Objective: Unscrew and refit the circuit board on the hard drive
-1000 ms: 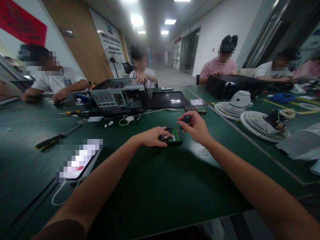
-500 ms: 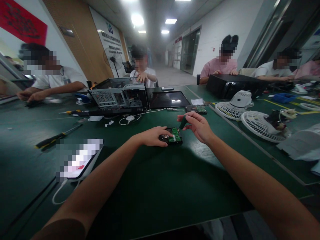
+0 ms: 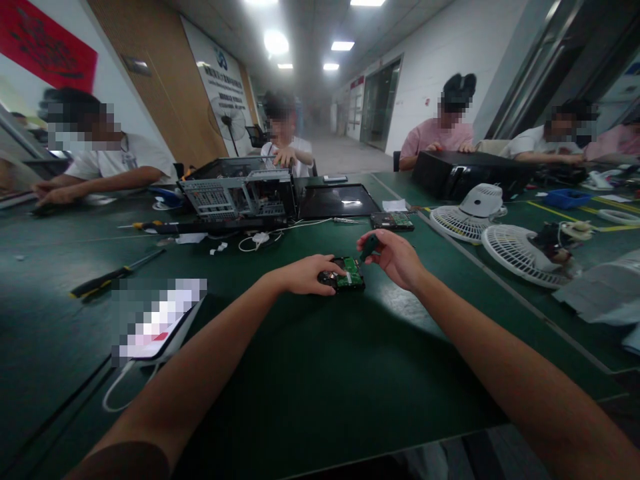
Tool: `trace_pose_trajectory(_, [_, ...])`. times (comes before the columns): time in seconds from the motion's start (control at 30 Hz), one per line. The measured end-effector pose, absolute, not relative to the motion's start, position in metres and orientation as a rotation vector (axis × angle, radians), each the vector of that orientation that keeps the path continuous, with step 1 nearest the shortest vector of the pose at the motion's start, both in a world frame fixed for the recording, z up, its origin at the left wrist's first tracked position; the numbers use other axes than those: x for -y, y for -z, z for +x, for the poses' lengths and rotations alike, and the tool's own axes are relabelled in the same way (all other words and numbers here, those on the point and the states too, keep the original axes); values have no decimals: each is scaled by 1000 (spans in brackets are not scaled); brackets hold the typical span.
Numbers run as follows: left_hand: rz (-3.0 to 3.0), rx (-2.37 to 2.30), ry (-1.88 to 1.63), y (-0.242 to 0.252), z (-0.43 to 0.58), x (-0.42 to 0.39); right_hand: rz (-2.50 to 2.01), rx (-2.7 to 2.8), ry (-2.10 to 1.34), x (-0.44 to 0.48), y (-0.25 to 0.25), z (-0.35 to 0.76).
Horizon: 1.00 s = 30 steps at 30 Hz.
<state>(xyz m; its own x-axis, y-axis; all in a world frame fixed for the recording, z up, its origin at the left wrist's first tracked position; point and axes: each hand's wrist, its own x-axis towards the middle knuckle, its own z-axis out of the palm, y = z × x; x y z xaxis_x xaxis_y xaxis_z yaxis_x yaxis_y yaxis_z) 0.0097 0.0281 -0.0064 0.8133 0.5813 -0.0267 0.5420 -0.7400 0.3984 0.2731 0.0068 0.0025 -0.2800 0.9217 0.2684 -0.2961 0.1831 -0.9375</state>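
On the green table in front of me lies a hard drive (image 3: 353, 275), its green circuit board facing up. My left hand (image 3: 309, 275) grips its left side, with the thumb along the near edge and the fingers over the top. My right hand (image 3: 397, 259) pinches the dark green handle of a small screwdriver (image 3: 369, 247). The tool slants down toward the drive's far right corner. Its tip is too small to make out, so I cannot tell whether it touches the drive.
An opened computer case (image 3: 237, 193) stands beyond, beside a black panel (image 3: 337, 200). Another hard drive (image 3: 393, 221) lies farther back. Fan parts (image 3: 463, 217) occupy the right. A larger screwdriver (image 3: 103, 281) and a phone (image 3: 163, 323) lie left. Several people sit around the table.
The fingers of my right hand have shifted around the screwdriver handle, with the hand nearly in place. My left hand and the hard drive have stayed put.
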Motion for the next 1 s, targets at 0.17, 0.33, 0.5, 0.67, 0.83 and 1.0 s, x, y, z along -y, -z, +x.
trace_pose_trajectory(0.17, [2612, -832, -139, 6, 10, -28, -648, 1301, -1438, -6, -4, 274])
trace_pose_trajectory(0.33, [2603, -840, -138, 5, 9, -27, -703, 1252, -1463, -7, -6, 275])
trace_pose_trajectory(0.5, [2601, -847, -132, 4, 9, -27, -687, 1287, -1488, -6, -8, 277])
trace_pose_trajectory(0.67, [2606, -843, -127, 5, 10, -27, -692, 1333, -1456, -3, -9, 277])
trace_pose_trajectory(0.83, [2612, -843, -133, 5, 10, -27, -676, 1298, -1449, -3, -6, 275])
trace_pose_trajectory(1.0, [2617, -844, -133, 5, 10, -27, -703, 1269, -1469, -7, -4, 276])
